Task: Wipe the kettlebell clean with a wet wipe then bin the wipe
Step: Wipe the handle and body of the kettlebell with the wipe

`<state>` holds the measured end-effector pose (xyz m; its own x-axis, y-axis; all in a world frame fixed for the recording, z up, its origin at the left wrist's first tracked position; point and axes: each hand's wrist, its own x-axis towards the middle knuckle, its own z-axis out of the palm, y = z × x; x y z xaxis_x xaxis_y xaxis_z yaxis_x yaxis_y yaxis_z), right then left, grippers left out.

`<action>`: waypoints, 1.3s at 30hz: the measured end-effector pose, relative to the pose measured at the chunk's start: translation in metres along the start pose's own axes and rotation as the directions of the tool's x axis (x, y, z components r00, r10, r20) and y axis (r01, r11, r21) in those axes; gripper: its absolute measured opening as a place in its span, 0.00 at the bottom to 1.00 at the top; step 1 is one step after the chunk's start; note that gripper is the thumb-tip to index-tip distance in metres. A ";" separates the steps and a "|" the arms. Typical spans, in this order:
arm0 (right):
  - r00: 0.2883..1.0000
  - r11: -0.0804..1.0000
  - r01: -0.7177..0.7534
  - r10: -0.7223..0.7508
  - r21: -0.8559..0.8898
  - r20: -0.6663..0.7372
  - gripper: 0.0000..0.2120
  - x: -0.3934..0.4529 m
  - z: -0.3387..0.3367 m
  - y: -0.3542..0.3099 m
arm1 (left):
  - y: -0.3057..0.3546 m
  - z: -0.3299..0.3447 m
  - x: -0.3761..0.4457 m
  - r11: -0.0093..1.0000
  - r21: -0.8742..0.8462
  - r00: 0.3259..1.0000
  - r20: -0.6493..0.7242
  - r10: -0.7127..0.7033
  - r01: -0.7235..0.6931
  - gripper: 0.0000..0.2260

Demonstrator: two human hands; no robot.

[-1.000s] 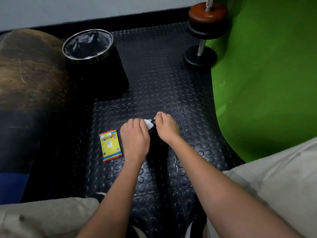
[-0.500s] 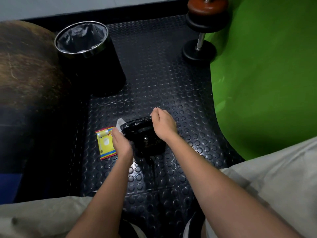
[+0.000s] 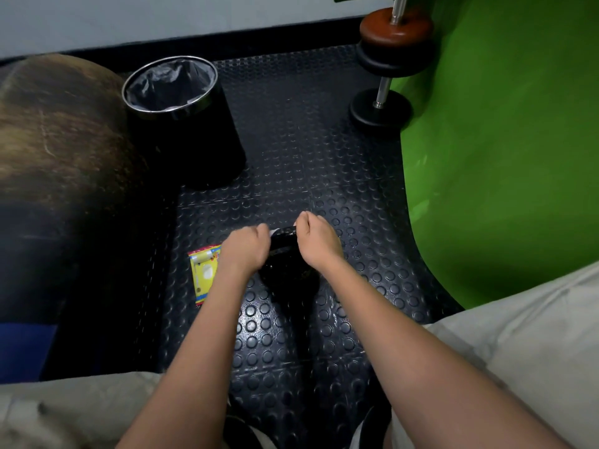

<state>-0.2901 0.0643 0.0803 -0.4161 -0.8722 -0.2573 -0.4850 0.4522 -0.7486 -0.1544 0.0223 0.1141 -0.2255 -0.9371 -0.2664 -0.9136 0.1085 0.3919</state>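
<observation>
Kettlebell [image 3: 285, 270] sits on the studded floor mat [image 3: 291, 335] dead centre, tipped so the handle points to 12 o'clock. Right hand [image 3: 319, 243] is clenched round the handle, steadying it. Left hand [image 3: 247, 251] grips the wipe [image 3: 273, 232] against the handle's left end — only a white corner shows. To wipe well: hold the handle firm so the bell can't roll, drag the wipe along the full bar, then down over the body. Bin [image 3: 175, 108] stands at 11 o'clock, well apart — the wipe pack [image 3: 204, 273] lies just left of the left hand.
</observation>
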 end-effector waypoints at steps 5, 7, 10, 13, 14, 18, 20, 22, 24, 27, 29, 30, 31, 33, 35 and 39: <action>1.000 1.000 -0.020 0.020 0.008 0.002 0.20 0.002 -0.001 0.002 | 0.014 0.023 -0.007 0.915 0.350 0.948 -0.169 0.271 -0.199 0.15; 1.000 1.000 -0.014 0.013 0.008 0.010 0.20 0.002 -0.001 0.003 | 0.011 0.035 -0.011 0.907 0.366 0.913 -0.258 0.315 -0.209 0.15; 1.000 1.000 0.017 -0.017 0.013 0.014 0.22 0.001 0.000 0.002 | -0.009 0.048 -0.020 0.937 0.232 0.853 -0.398 0.338 -0.263 0.14; 0.999 0.999 0.030 -0.030 0.018 0.016 0.23 0.001 0.002 0.001 | -0.030 0.056 -0.023 0.970 -0.039 0.837 -0.514 0.187 -0.240 0.15; 0.999 0.999 0.031 -0.031 0.016 0.011 0.23 0.002 0.003 0.001 | -0.033 0.059 -0.022 0.965 -0.137 0.839 -0.531 0.118 -0.223 0.16; 0.999 0.999 0.033 -0.033 0.003 -0.016 0.21 0.002 0.005 0.002 | -0.036 0.068 -0.023 0.858 -0.475 0.846 -0.524 -0.098 -0.194 0.16; 0.999 0.999 0.038 -0.038 -0.002 -0.024 0.21 0.002 0.006 0.002 | -0.032 0.066 -0.023 0.712 -0.699 0.876 -0.383 -0.294 -0.067 0.16; 0.999 0.999 0.037 -0.037 -0.007 -0.025 0.21 0.003 0.006 0.002 | -0.029 0.056 -0.021 0.432 -0.892 0.868 -0.105 -0.486 0.133 0.17; 0.999 0.999 0.034 -0.034 -0.006 -0.024 0.21 0.003 0.006 0.002 | -0.035 0.045 -0.015 0.204 -0.922 0.831 0.181 -0.525 0.330 0.17; 0.999 0.999 0.031 -0.031 -0.022 -0.022 0.21 0.001 0.005 0.001 | -0.041 0.034 -0.009 0.305 -0.860 0.850 0.237 -0.470 0.409 0.16; 1.000 1.000 0.019 -0.019 -0.020 -0.021 0.21 0.000 0.004 0.000 | -0.039 0.025 -0.007 0.594 -0.733 0.908 0.077 -0.411 0.331 0.18; 1.000 1.000 0.010 -0.010 -0.013 -0.018 0.22 -0.001 0.003 -0.001 | -0.034 0.020 -0.007 0.765 -0.594 0.943 -0.030 -0.331 0.249 0.18; 1.000 1.000 0.000 0.000 -0.003 -0.013 0.22 -0.001 0.002 -0.001 | -0.027 0.015 -0.006 0.895 -0.422 0.972 -0.106 -0.210 0.147 0.18; 1.000 1.000 -0.011 0.011 0.006 -0.012 0.22 -0.002 0.000 -0.001 | -0.010 0.011 -0.003 0.988 -0.152 0.989 -0.150 -0.008 -0.015 0.17; 1.000 1.000 -0.005 0.005 -0.002 -0.018 0.22 -0.002 -0.002 0.000 | 0.003 0.016 -0.003 0.994 0.065 0.977 -0.187 0.103 -0.092 0.15; 1.000 1.000 -0.014 0.014 0.008 -0.024 0.21 -0.001 -0.003 0.002 | 0.015 0.042 -0.021 0.953 0.281 0.949 -0.257 0.184 -0.109 0.18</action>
<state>-0.2928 0.0671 0.0807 -0.4410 -0.8611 -0.2530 -0.4729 0.4625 -0.7500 -0.1774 0.0573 0.0889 -0.2954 -0.9543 0.0456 -0.9416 0.2989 0.1550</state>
